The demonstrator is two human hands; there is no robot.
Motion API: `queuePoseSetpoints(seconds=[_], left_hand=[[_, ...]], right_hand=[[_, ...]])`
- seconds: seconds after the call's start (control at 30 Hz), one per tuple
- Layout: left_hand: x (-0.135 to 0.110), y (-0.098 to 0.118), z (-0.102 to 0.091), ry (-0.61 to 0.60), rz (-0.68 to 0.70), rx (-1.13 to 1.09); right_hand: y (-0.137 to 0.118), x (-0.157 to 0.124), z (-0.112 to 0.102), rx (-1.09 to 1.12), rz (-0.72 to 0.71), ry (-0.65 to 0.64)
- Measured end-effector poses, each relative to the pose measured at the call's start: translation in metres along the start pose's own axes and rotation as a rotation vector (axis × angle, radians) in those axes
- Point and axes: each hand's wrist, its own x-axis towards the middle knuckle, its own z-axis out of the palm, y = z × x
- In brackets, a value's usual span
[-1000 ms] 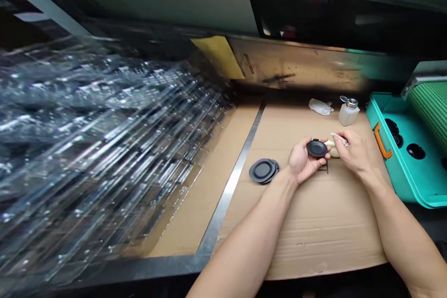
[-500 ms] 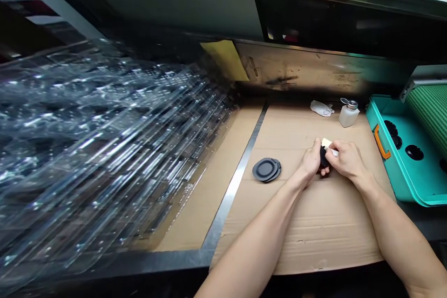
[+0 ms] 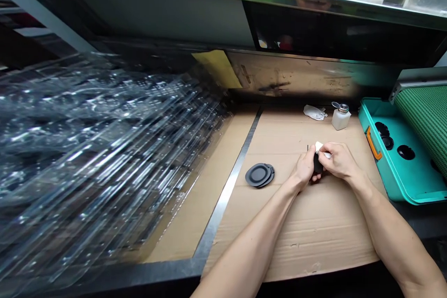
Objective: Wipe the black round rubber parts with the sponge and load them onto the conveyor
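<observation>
One black disc [image 3: 317, 164] stands edge-on in my grip, pinched by my left hand [image 3: 305, 168], while my right hand [image 3: 338, 162] closes on a white wipe [image 3: 323, 151] against it. More discs [image 3: 259, 175] lie stacked on the cardboard [image 3: 279, 242]; others [image 3: 406, 152] sit in the teal tray [image 3: 394, 186], beyond reach.

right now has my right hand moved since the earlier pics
Yes, leftward: the right hand has shifted toward the left hand, judged against the white dispenser bottle.
</observation>
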Motion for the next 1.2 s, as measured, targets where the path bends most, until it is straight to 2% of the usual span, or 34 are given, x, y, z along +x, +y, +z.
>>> queuePoseSetpoints(seconds=[0.17, 0.37, 0.5, 0.67, 0.8, 0.93, 1.03, 1.13, 1.2], left_hand=[[-0.001, -0.001, 0.000, -0.011, 0.096, 0.198], [0.000, -0.001, 0.000, -0.021, 0.112, 0.206], [-0.001, -0.001, 0.001, -0.028, 0.116, 0.221], [-0.002, -0.001, 0.002, 0.003, 0.085, 0.145], [-0.005, 0.001, 0.004, -0.002, 0.072, 0.125], [-0.007, 0.001, 0.004, 0.016, 0.099, 0.188], [-0.005, -0.001, 0.004, -0.002, 0.091, 0.208], [-0.003, 0.003, 0.003, 0.044, 0.078, 0.056], [-0.003, 0.012, 0.001, 0.082, 0.054, -0.133]], right_hand=[[0.002, 0.000, -0.004, -0.005, 0.000, -0.088], [0.001, 0.001, -0.009, 0.004, -0.045, -0.073], [0.001, 0.000, -0.011, 0.071, 0.002, -0.174], [0.000, 0.001, -0.007, 0.069, -0.007, -0.061], [-0.001, 0.001, -0.007, 0.055, 0.061, -0.148], [-0.003, 0.000, -0.005, 0.035, 0.038, -0.021], [-0.003, -0.001, -0.002, -0.016, 0.091, -0.040], [0.000, 0.000, -0.002, -0.050, 0.154, -0.052], [0.006, 0.001, -0.003, -0.003, 0.156, 0.043]])
